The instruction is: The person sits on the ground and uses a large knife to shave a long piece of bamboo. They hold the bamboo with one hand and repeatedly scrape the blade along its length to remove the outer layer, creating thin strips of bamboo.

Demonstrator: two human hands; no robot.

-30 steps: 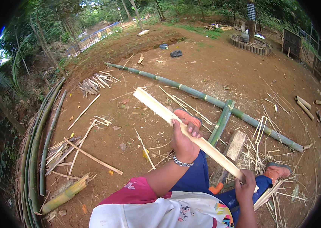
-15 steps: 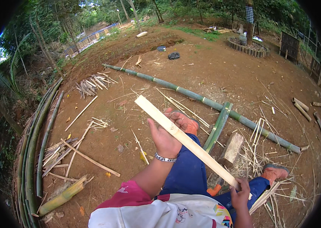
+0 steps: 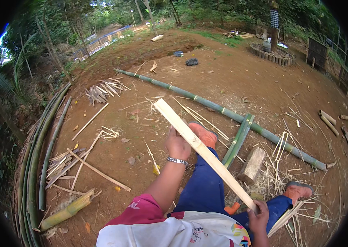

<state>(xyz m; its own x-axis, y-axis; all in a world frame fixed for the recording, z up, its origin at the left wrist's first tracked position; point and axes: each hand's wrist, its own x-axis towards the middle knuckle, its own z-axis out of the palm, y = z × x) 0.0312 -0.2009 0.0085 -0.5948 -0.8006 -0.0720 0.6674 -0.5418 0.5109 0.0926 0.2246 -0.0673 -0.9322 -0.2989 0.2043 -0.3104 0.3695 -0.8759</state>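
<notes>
- Pale bamboo slat (image 3: 207,154) slants above the blue trousers (image 3: 198,187) in the head view.
- Right hand (image 3: 259,215) grasps its near end; left hand (image 3: 177,145) is at its left edge, fingers hidden, grip impossible to tell.
- Good handling probably means steadying from beneath, fingertips clear of possibly sharp edges.

soft even daylight, faint shadows, glaring sky (image 3: 2,36) at upper left, fisheye bending, dark vignetted corners
</notes>
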